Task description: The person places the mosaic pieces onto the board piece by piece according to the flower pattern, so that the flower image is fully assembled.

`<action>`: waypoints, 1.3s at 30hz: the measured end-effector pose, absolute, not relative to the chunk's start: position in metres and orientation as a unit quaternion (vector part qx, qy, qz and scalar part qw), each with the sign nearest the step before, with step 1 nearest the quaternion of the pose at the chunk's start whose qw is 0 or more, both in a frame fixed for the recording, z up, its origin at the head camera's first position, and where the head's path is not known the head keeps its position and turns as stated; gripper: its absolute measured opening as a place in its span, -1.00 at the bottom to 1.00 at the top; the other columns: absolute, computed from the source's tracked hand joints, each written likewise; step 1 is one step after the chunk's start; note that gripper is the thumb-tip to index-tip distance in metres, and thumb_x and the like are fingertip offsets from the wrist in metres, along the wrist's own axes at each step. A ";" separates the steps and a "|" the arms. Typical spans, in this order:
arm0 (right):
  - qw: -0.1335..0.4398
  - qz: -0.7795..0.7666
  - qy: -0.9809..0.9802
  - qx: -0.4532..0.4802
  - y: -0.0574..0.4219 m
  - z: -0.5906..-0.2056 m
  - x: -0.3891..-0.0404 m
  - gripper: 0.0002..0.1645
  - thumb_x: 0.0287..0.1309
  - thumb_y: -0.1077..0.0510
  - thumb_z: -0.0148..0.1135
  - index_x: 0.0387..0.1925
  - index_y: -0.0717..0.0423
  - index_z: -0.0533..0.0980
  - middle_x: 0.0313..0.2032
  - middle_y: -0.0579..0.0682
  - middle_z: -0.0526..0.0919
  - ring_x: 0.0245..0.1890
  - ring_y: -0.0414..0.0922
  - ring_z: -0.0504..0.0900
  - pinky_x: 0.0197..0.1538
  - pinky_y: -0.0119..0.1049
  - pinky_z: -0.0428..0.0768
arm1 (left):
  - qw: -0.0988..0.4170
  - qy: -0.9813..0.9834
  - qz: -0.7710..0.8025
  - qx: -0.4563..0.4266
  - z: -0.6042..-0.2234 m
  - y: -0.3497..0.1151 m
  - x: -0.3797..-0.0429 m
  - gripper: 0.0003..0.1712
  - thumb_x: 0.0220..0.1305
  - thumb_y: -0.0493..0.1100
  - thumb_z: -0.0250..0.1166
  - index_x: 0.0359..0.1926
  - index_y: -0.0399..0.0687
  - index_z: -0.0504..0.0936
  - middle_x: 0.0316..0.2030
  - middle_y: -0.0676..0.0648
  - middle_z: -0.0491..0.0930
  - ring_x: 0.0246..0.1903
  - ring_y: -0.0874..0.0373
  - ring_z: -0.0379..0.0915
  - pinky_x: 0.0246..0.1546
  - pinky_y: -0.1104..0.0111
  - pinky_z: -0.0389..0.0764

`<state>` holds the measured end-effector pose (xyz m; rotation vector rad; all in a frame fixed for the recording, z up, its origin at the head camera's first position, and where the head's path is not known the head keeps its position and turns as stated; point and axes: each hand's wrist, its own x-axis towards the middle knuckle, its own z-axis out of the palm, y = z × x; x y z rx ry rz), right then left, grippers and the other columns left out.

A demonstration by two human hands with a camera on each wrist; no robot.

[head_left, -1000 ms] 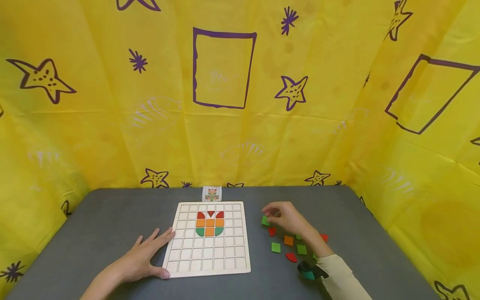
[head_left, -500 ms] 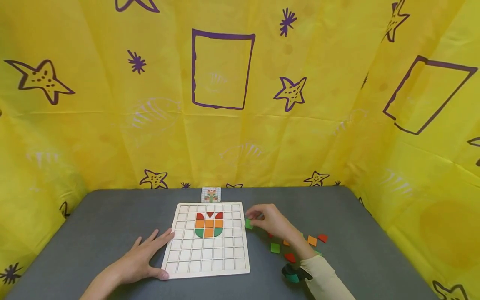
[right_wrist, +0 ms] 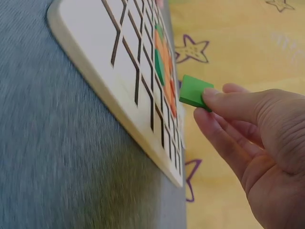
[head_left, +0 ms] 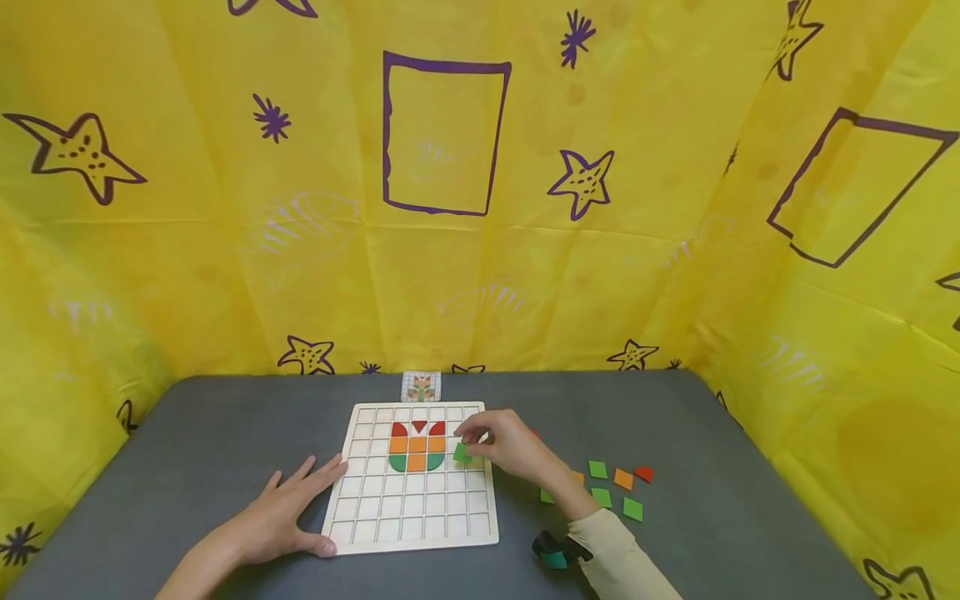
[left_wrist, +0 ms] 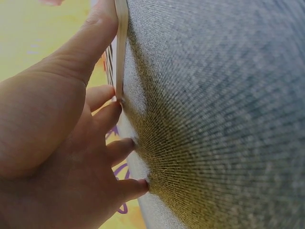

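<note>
My right hand (head_left: 510, 446) pinches a light green square tile (right_wrist: 194, 90) between thumb and fingers, over the right part of a pale wooden grid board (head_left: 405, 507). My left hand (head_left: 273, 512) lies spread at the board's left edge; in the left wrist view its thumb (left_wrist: 97, 28) and two fingers meet the board's edge (left_wrist: 120, 52). On the grid sits a tulip-like pattern of red, orange and dark green pieces; an orange square (head_left: 417, 445) is at its middle and a dark green rounded piece (head_left: 436, 461) at its lower right.
A small card (head_left: 422, 387) with a printed grid pattern lies behind the board. Loose tiles lie to the right, among them a green square (head_left: 633, 509), an orange square (head_left: 623, 478) and a red piece (head_left: 643, 473). My right forearm covers some. Yellow cloth (head_left: 450, 275) surrounds the grey table (head_left: 262, 417).
My right hand has picked up the green tile from right of the board and carried it left over the grid. The left hand stays at the board's edge.
</note>
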<state>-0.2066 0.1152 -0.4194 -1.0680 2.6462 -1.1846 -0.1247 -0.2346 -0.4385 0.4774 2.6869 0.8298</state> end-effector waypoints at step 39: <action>0.017 -0.369 0.856 -0.361 0.048 -0.439 -0.188 -0.83 0.04 0.33 0.44 -0.31 0.07 0.67 -0.46 -0.26 0.67 -0.42 -0.48 0.55 -0.27 -0.62 0.53 | 0.153 0.934 0.284 0.153 -0.438 -0.234 -0.126 0.28 -0.31 0.24 0.57 0.47 -0.04 0.23 0.47 -0.24 0.10 0.41 -0.48 -0.26 0.20 -0.45 -0.35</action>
